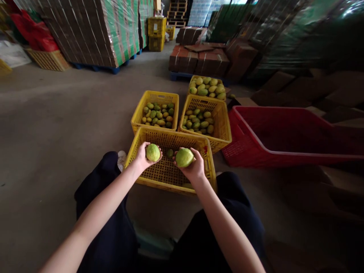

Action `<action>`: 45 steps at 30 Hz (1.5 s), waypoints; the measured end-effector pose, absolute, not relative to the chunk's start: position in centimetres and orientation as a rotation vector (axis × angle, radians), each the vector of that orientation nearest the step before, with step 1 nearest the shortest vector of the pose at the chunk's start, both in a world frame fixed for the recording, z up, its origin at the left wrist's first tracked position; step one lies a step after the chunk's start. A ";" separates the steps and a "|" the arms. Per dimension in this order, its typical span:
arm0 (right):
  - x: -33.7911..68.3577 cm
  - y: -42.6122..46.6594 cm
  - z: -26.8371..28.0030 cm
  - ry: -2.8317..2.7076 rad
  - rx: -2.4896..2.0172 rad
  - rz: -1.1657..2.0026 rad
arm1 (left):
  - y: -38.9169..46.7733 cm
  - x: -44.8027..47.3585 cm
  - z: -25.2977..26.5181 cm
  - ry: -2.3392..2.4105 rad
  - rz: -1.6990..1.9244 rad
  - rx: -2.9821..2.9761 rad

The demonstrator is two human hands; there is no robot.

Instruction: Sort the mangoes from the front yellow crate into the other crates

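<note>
My left hand (145, 156) is closed around a round yellow-green fruit (152, 152), palm up. In my right hand (196, 163) lies a slightly larger green fruit (184, 157), with the fingers curled about it. Both hands are held apart over a yellow plastic crate (170, 185) with slotted walls. Between the hands, a small green fruit (170, 153) shows on the crate's floor. Another pale fruit (188, 185) is partly hidden near the crate's front wall. I cannot make out the exact kind of fruit.
Behind stand a left yellow crate (137, 117), a right yellow crate (224, 125) and a far crate (192, 82), all holding several oval green and yellow fruits. A large red bin (241, 148) is at the right. Wrapped pallet stacks (113, 30) and bundled cardboard (199, 62) stand farther back.
</note>
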State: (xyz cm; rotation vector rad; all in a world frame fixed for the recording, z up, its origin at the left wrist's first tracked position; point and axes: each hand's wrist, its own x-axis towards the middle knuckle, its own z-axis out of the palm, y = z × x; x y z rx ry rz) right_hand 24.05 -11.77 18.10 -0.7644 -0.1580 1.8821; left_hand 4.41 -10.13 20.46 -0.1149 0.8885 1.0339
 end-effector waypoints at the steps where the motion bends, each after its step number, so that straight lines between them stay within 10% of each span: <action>1: 24.1 -11.7 18.2 -0.117 -0.779 1.867 | -10.2 4.5 20.5 0.882 1.029 -0.115; 45: 22.8 -11.3 18.2 0.039 -1.165 1.628 | -11.9 4.8 20.0 0.926 0.937 -0.192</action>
